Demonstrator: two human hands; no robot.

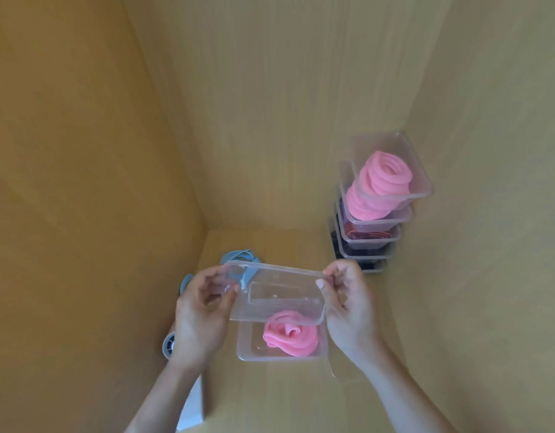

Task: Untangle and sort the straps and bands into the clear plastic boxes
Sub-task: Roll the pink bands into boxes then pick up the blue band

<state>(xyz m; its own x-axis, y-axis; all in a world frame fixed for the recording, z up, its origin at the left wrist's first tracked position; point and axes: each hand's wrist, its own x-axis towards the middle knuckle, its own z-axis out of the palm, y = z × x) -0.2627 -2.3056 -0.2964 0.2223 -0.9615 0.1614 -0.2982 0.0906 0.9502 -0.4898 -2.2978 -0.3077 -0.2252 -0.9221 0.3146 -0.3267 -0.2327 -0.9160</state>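
Note:
Both hands hold an empty clear plastic box point(277, 295) in the air, tilted toward me. My left hand point(204, 310) pinches its left end and my right hand point(348, 304) pinches its right end. Directly under it, on the wooden surface, stands another clear box point(254, 348) with a coiled pink band point(290, 337) inside. Light blue straps point(238, 256) lie behind the held box, partly hidden by it and by my left hand.
A stack of several clear boxes point(382, 198) stands in the back right corner; the upper two hold coiled pink bands, the lower ones dark bands. Wooden walls close in on the left, back and right. A grey round object point(169, 343) lies by my left wrist.

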